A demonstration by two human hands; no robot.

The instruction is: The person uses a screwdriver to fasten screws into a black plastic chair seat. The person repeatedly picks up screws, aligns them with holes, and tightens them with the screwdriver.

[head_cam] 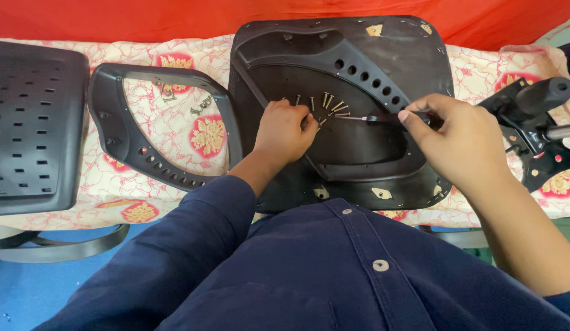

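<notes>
An upturned black chair seat (414, 55) lies on a patterned cloth, with a black armrest frame (358, 55) resting on its underside. Several loose screws (331, 103) lie fanned out on the seat. My left hand (284, 130) rests on the seat with its fingers pinched around a small screw near the frame's edge. My right hand (459, 144) grips the black handle of a screwdriver (374, 118), whose thin metal shaft points left toward my left fingertips.
A second black armrest frame (129, 144) lies left of the seat, with a few metal fittings (201, 105) inside its loop. A perforated black chair back (30, 122) sits at far left. A black seat mechanism (533, 116) lies at right. Red fabric covers the back.
</notes>
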